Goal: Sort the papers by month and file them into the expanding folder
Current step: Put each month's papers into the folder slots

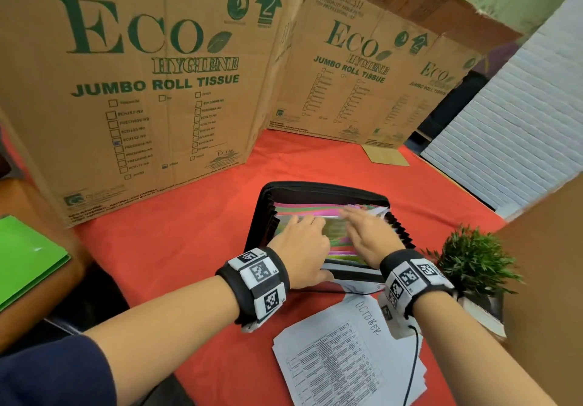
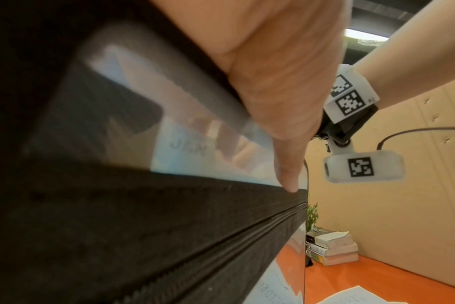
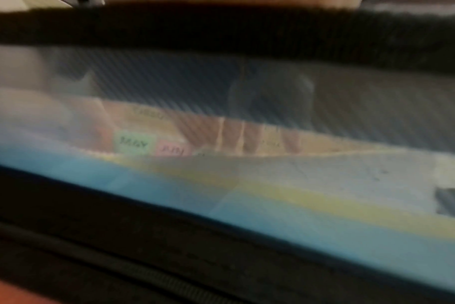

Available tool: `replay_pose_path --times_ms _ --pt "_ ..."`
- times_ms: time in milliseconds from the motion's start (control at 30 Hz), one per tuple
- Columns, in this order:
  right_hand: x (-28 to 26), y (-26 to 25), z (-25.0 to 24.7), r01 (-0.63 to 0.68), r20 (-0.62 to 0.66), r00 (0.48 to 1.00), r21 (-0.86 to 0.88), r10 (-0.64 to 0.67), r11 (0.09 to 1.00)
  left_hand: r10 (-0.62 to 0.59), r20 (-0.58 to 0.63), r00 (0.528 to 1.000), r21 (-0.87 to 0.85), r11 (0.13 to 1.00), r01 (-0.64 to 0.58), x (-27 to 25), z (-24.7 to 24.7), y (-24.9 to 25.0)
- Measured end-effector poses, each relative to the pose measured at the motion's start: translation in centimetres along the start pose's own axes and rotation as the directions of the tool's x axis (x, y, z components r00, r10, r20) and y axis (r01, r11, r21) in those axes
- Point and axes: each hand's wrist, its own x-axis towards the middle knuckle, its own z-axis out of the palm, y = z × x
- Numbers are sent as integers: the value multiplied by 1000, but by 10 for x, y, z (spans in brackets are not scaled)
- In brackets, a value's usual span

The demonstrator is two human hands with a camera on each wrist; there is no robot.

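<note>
Filing step in hand. Left hand [image 1: 299, 248] and right hand [image 1: 367, 238], fingers spread flat, part dividers inside the expanding folder [image 1: 268, 203]. Loose papers [image 1: 340, 355], top one marked October, lie behind the wrists. Next move: find the matching pocket.

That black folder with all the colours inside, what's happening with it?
A person is filing papers by month. Both hands are in the open folder on the red table: the left hand and the right hand are spread on the coloured dividers, seemingly looking for a slot. A stack of papers, the top one marked OCTOBER, still waits in front of the folder.
</note>
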Motion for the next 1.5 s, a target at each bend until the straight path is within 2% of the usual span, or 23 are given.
replay_pose_path --times_ms 67,100,167,333,433,500,567,633,667,733,800,833,867,900,933,967,1033,1100,1200,1267,1333,1400,1500 --pt "-1 3 4 -112 288 952 6 106 994 9 -44 999 23 1000 -8 0 1 -1" --pt "-1 4 4 -155 345 926 -15 151 988 13 -61 998 33 999 -11 1 2 -2" --pt "-1 3 2 -198 357 914 -26 194 980 10 -42 999 24 1000 -9 2 4 -4" --pt "1 5 -5 -239 290 929 -10 232 971 -117 189 975 -71 989 133 9 1 -6" --pt "-2 9 -7 -235 262 939 14 223 972 -133 217 967 -80 985 154 12 1 -6" --pt "-5 15 -9 -227 135 967 61 217 972 -117 205 972 -67 989 133 13 3 -6" --pt "-14 23 -14 -247 -71 963 149 260 958 -112 197 974 -65 990 127 14 4 -6" --pt "-26 33 -15 -284 -303 887 235 348 930 -109 187 976 -64 990 123 15 6 -9" --pt "-36 37 -15 -309 -406 819 285 406 908 -107 176 979 -67 990 120 16 6 -10" --pt "-60 44 -9 -350 -555 626 428 548 833 -106 154 982 -79 990 120 17 4 -11" --pt "-88 49 9 -425 -566 397 585 723 691 -104 143 984 -75 990 115 17 2 -10" --pt "-103 55 26 -480 -503 313 649 806 591 -98 132 986 -68 992 107 16 1 -10" --pt "-118 60 46 -546 -403 259 689 878 477 -89 117 989 -62 993 97 16 1 -9" --pt "-132 62 68 -645 -249 231 684 940 340 -82 102 991 -65 994 89 16 1 -9" --pt "-147 63 90 -768 -70 227 600 971 223 -77 88 993 -77 993 84 16 2 -9" --pt "-160 61 110 -868 107 227 474 968 151 -76 77 994 -91 992 83 16 3 -9" --pt "-185 55 147 -956 392 207 274 896 101 -76 64 995 -105 991 83 15 5 -10" --pt "-201 45 171 -985 541 133 167 830 49 -77 57 995 -100 992 83 14 7 -10" --pt "-209 36 189 -993 538 -42 69 842 -94 -82 53 995 -84 993 86 13 8 -8" --pt "-205 33 188 -956 505 -138 157 852 -248 -90 52 995 -89 992 94 13 9 -8" --pt "-201 31 182 -881 537 -222 247 814 -403 -100 51 994 -119 987 106 13 9 -9" --pt "-201 34 182 -833 556 -237 305 797 -461 -108 52 993 -142 983 115 14 9 -10" --pt "-210 44 197 -787 590 -201 378 782 -487 -106 61 993 -110 988 112 13 7 -9"
